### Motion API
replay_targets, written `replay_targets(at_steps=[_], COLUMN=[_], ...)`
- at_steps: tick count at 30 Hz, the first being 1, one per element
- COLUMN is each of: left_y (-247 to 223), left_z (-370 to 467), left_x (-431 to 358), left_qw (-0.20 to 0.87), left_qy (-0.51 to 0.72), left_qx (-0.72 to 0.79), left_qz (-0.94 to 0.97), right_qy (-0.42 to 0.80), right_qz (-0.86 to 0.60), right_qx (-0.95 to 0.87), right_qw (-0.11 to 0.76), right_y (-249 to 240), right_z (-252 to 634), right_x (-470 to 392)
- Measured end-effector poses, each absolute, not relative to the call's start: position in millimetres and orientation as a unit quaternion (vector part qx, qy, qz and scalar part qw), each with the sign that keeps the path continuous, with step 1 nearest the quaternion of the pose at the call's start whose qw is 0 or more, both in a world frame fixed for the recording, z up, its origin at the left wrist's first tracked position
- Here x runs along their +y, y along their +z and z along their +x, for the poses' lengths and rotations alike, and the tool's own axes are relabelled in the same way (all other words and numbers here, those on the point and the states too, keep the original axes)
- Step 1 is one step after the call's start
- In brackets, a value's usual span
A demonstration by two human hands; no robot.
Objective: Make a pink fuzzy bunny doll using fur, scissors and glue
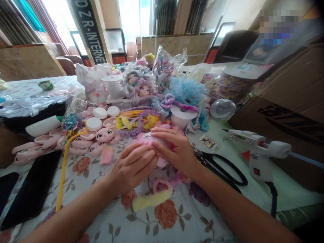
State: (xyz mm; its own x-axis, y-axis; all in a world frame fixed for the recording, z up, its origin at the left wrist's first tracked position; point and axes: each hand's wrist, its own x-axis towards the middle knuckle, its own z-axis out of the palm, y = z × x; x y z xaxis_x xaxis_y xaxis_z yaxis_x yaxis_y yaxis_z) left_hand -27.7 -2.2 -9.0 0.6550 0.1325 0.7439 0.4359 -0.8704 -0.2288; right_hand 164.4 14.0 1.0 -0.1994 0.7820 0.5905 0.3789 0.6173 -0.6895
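Observation:
My left hand [135, 165] and my right hand [174, 148] meet over a fluffy pink and white piece [162, 162] near the middle of the view. The left fingers are curled together on its left side. Bent over its top and right side, the right fingers press on it, and a ring shows on one of them. Much of the piece is hidden beneath the hands. Just below, a fuzzy strip [153, 199], pale yellow and pink, lies curled on the flowered cloth [101, 209]. Black-handled scissors [227, 165] lie beside my right wrist, partly behind it.
A white glue gun [258, 145] stands at the right before a cardboard box [278, 111]. Pink bunny faces [105, 135], white round lids [94, 124], ribbon spools [183, 116] and blue tulle [188, 89] crowd the back. A dark phone-like slab [32, 189] and yellow strip [64, 168] lie left.

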Motion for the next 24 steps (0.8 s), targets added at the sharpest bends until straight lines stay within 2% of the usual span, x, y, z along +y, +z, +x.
replay_targets(at_steps=[10,15,18,24], left_y=[-13.3,-10.1,-8.3,-3.8], left_z=[-34.1,-32.0,-28.4,-26.3], left_x=[3.8,-5.1,-8.0,-7.5], left_qw=[0.206,0.239,0.214,0.183], left_qy=[-0.405,-0.405,-0.379,-0.411], left_qx=[-0.272,-0.192,-0.164,-0.144], left_qz=[-0.848,-0.861,-0.885,-0.881], right_qy=[0.209,0.208,0.207,0.201], right_qz=[-0.387,-0.375,-0.371,-0.362], right_qx=[-0.744,-0.753,-0.758,-0.774], right_qw=[0.503,0.5,0.494,0.479], right_y=[2.2,2.7,1.9,4.5], right_z=[165.1,164.5,164.4,165.3], right_x=[14.4,13.4,13.2,9.4])
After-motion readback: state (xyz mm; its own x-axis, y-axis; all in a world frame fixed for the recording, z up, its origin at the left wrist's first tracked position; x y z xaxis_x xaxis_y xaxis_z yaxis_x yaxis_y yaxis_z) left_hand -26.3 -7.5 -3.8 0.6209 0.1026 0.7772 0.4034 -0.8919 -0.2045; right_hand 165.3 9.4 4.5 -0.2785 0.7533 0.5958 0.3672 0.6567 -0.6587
